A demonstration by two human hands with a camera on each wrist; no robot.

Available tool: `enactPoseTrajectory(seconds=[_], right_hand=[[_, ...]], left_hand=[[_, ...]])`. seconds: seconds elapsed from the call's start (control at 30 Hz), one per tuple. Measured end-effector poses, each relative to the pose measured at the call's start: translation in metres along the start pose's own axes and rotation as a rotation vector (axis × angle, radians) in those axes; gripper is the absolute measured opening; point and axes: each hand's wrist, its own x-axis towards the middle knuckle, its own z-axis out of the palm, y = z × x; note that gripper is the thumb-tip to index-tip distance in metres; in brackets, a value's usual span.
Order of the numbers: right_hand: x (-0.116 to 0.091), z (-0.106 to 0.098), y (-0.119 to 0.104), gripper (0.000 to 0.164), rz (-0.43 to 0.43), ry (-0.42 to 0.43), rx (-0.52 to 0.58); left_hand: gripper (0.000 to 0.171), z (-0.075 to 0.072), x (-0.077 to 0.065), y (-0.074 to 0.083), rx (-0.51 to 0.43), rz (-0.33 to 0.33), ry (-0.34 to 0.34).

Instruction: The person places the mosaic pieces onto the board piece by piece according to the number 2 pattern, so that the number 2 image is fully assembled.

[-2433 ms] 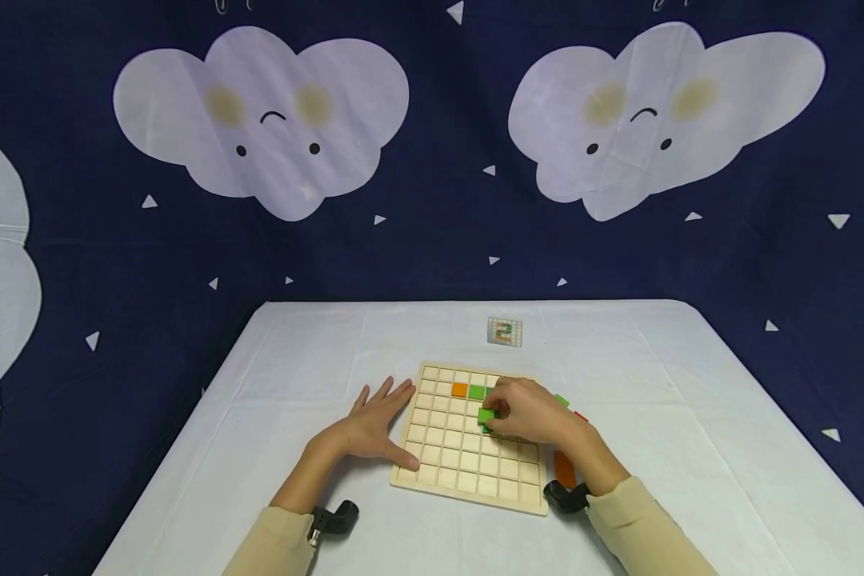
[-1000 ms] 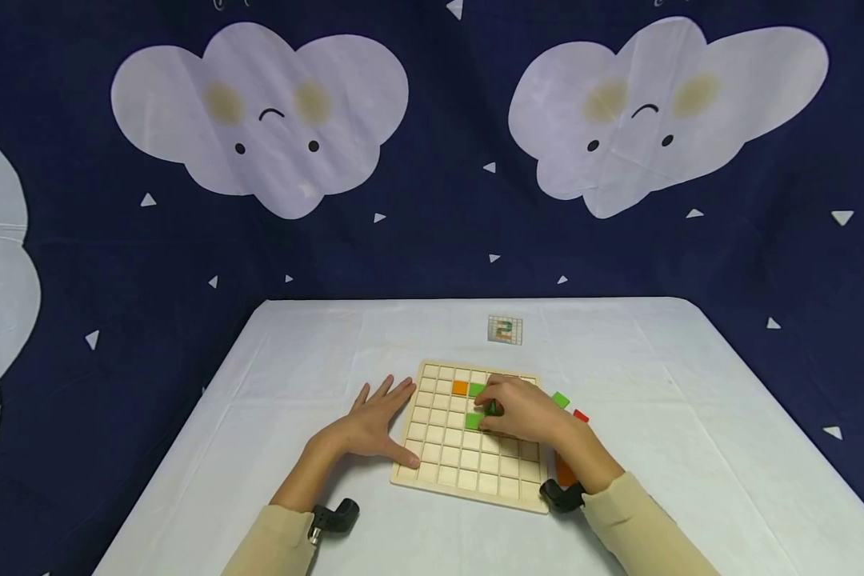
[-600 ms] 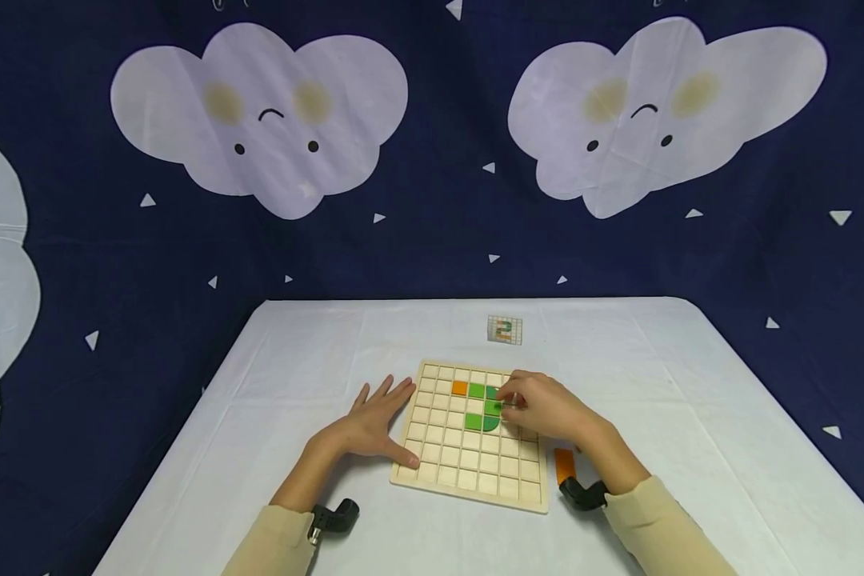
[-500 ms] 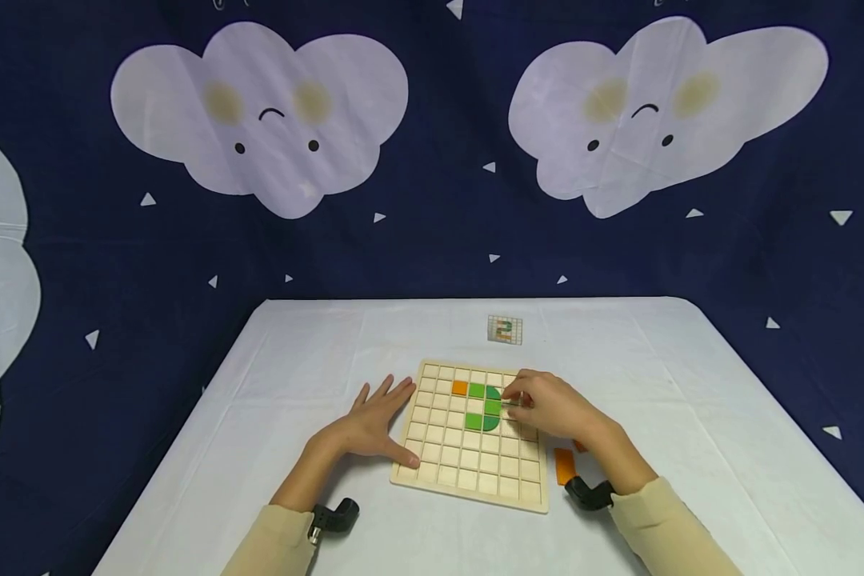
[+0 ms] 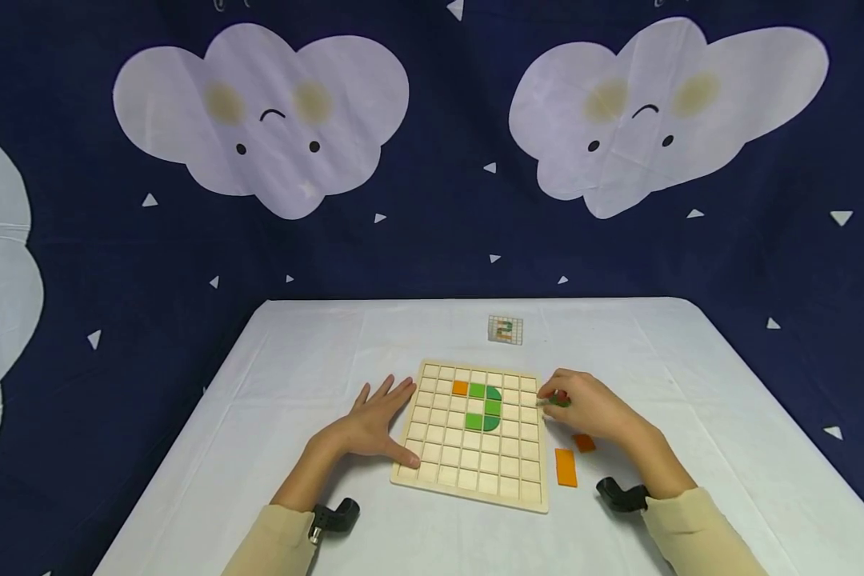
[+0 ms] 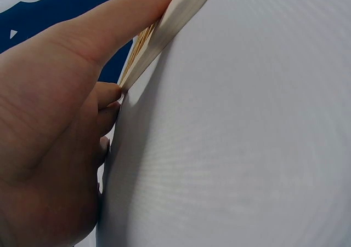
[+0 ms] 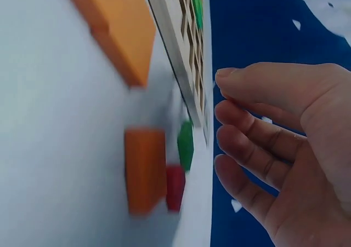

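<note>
Head view: left hand [image 5: 370,428] left of centre, fingers straight and spread, braced at the left edge of a pale wooden square grid board [image 5: 449,457] on the white-covered tabletop [image 5: 403,540]. Upper middle of board: orange square tile [image 5: 460,388], three light green square tiles [image 5: 477,390], two dark green quarter-round tiles [image 5: 491,423]. Small printed grid card [image 5: 506,330] above, green-and-orange "2" on it. Right hand [image 5: 589,406] right of the board, fingers loosely bent; long orange rectangular tile [image 5: 566,467] and small orange tile [image 5: 585,442] below it.

Left wrist view: thumb over board rim, upper middle; other fingertips at its edge, nothing gripped.

Right wrist view: thumb and fingers slightly apart, holding nothing. Loose green tile [image 7: 186,148] and red tile [image 7: 175,187] on the tabletop, lower middle.

Judgement: mid-way through laying tiles, between placements; next move calls for pinching a loose tile while the left hand steadies the board.
</note>
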Motion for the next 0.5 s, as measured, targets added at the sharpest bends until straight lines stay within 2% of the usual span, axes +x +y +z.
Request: enactPoseTrajectory(seconds=[0.2, 0.5], right_hand=[[-0.015, -0.007, 0.018, 0.014, 0.037, 0.044, 0.048], [-0.023, -0.002, 0.039, 0.029, 0.051, 0.041, 0.09]], left_hand=[[0.132, 0.001, 0.003, 0.0, 0.01, 0.012, -0.006], [0.134, 0.002, 0.004, -0.001, 0.011, -0.016, -0.005]])
